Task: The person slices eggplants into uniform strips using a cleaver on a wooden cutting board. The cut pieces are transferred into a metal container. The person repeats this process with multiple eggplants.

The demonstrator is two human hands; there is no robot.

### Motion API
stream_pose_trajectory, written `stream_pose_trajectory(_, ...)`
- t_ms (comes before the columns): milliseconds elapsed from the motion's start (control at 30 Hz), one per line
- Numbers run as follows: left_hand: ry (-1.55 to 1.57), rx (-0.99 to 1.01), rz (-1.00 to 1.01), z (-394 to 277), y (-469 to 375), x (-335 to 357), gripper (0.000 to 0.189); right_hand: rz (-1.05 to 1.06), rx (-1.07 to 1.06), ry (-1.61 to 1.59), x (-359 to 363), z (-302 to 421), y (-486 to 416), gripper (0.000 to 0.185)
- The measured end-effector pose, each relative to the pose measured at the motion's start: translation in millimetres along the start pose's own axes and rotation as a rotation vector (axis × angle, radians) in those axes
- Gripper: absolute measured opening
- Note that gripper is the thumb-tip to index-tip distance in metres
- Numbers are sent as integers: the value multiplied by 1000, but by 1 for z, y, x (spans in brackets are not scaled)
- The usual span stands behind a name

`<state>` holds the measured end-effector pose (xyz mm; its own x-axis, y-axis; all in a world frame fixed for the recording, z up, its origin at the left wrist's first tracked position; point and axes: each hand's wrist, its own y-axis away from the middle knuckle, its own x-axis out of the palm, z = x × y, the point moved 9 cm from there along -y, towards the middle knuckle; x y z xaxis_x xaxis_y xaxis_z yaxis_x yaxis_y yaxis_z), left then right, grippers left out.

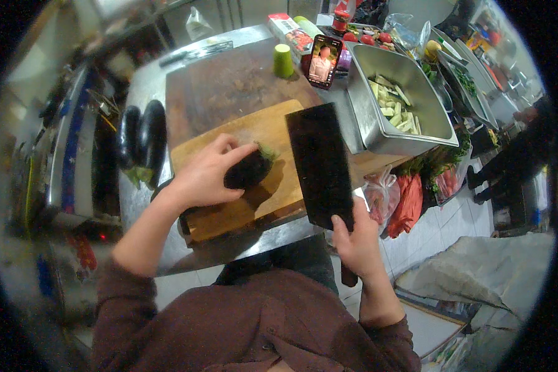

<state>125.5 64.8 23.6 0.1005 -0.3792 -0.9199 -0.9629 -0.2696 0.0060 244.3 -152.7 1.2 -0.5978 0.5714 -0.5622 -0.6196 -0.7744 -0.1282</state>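
Observation:
My left hand (209, 172) grips a dark eggplant (247, 169) over the wooden cutting board (279, 125); its green stem end points right and up. Part of the eggplant is hidden under my hand and wrist. In my right hand (355, 237) is a broad, dark-bladed cleaver (321, 162), held by its handle. The blade is raised beside the right edge of the board, apart from the eggplant. Two whole eggplants (142, 139) lie side by side at the left of the metal table (144, 88).
A deep steel pan (400, 144) holding cut pale green pieces (395, 104) stands right of the board. A phone (324, 61) leans upright beside a green vegetable piece (283, 61). Plastic bags (404, 202) hang or lie below the pan. Another person's legs (507, 158) show far right.

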Motion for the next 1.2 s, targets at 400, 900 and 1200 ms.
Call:
stream_pose_trajectory(400,-214,66,-254,-24,-13,-3,65,-118,-61,18,2,18,9,34)
stream_pose_trajectory(900,-345,102,-396,-36,-28,4,42,-184,40,-165,-17,-28,11,35)
stream_pose_trajectory(1200,-330,26,-373,-29,-33,4,35,-149,159,-257,-21,-38,15,34)
